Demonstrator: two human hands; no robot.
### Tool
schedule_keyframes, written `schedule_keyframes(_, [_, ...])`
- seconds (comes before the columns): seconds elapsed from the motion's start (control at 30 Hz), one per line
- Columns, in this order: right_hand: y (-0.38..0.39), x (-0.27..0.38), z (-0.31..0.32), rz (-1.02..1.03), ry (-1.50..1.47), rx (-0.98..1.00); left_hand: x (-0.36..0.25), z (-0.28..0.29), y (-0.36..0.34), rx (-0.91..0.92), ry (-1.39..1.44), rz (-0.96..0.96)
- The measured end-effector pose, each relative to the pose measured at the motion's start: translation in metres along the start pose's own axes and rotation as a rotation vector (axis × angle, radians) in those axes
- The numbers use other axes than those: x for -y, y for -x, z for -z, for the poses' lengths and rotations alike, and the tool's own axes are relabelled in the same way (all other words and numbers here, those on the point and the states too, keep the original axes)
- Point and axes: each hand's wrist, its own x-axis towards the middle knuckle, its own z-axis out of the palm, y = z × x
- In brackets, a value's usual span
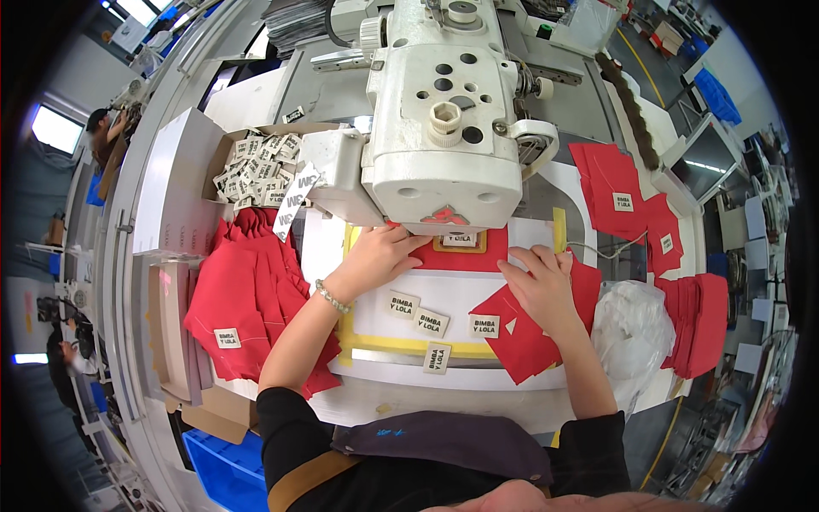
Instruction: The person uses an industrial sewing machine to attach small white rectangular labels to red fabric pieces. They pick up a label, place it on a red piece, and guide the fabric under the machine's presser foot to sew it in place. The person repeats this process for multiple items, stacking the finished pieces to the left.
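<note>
A red fabric piece [414,261] lies under the head of a white sewing machine [444,162]. On it, a cream printed label [460,241] sits inside a small yellowish frame beneath the machine. My left hand [381,258], with a beaded bracelet on its wrist, rests its outstretched fingers on the left part of this fabric. My right hand [543,282] is open, its fingers bent and apart over the white plate's right side. Beneath that hand lie more red pieces [529,348]. Several loose cream labels [432,322] are spread in front of my hands.
To the left are a box of labels [258,166] and a heap of red pieces [247,294]. Labelled red pieces [612,192], a clear plastic bag [633,328] and a red stack [698,324] lie right. A blue crate [223,468] stands below left.
</note>
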Motion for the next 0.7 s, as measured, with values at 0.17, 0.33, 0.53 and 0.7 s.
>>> schedule_keyframes(0.17, [-0.02,-0.006,-0.006,0.01,-0.021,0.05,-0.002,0.005,0.003,0.013,-0.032,0.025])
schedule_keyframes(0.33, [-0.033,-0.011,-0.011,0.067,-0.017,0.132,-0.003,0.003,0.004,-0.031,-0.032,0.0])
schedule_keyframes(0.53, [-0.037,-0.015,-0.022,0.178,0.11,0.099,-0.01,-0.006,0.0,-0.141,-0.078,-0.107])
schedule_keyframes(0.7, [-0.038,-0.012,-0.012,-0.107,-0.273,0.1,-0.031,-0.023,-0.002,-0.238,-0.18,-0.115])
